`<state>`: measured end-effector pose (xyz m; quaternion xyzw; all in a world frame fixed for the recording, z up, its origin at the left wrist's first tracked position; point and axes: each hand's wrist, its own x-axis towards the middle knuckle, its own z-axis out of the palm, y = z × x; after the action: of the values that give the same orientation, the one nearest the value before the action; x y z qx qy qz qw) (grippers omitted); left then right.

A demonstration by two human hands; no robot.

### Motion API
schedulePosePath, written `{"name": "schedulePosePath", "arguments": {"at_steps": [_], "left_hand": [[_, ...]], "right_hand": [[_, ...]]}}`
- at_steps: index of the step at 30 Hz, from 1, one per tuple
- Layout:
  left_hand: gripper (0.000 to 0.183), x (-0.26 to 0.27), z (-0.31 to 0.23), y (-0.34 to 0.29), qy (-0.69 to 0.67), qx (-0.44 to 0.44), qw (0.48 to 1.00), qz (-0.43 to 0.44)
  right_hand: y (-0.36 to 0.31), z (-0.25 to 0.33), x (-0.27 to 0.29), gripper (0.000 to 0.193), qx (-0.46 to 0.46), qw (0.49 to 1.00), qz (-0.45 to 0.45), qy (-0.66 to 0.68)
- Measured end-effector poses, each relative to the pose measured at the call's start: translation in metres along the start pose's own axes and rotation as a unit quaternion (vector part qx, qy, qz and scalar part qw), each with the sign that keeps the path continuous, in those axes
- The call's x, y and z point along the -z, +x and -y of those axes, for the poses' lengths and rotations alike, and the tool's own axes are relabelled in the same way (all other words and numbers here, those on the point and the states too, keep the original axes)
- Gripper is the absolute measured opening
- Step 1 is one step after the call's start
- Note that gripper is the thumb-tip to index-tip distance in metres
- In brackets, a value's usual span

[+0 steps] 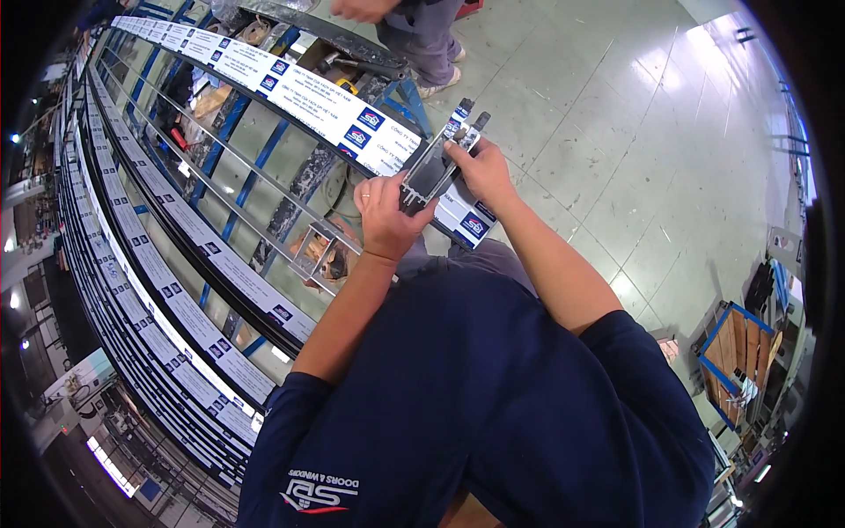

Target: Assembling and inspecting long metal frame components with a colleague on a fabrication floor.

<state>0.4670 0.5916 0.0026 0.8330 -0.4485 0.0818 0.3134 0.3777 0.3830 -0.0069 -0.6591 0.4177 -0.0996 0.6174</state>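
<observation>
Just above frame centre, left hand [387,215] and right hand [482,172] both have their grip pinched on a metal piece [428,179], by a white-covered bar [312,95].

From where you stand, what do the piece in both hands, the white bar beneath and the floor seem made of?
The piece: probably metal, dark inside with shiny silvery edges. The white bar: outside looks like plastic film, being smooth and printed; core unclear. The floor: perhaps glossy tile, given seams and bright reflections.
</observation>
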Motion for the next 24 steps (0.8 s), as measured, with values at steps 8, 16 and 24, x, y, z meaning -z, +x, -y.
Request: {"name": "schedulePosePath", "arguments": {"at_steps": [8, 16, 24], "left_hand": [[0.07, -0.001, 0.001, -0.001, -0.007, 0.01, 1.0, 0.009], [0.068, 0.003, -0.003, -0.003, -0.007, 0.009, 1.0, -0.001], [0.069, 0.001, -0.003, -0.008, -0.008, 0.016, 1.0, -0.005]], "right_hand": [[-0.002, 0.006, 0.0, 0.05, 0.01, 1.0, 0.001, 0.003], [-0.002, 0.0, -0.001, 0.052, 0.001, 1.0, 0.006, 0.001], [-0.002, -0.007, 0.002, 0.055, -0.017, 0.999, 0.024, 0.022]]}}
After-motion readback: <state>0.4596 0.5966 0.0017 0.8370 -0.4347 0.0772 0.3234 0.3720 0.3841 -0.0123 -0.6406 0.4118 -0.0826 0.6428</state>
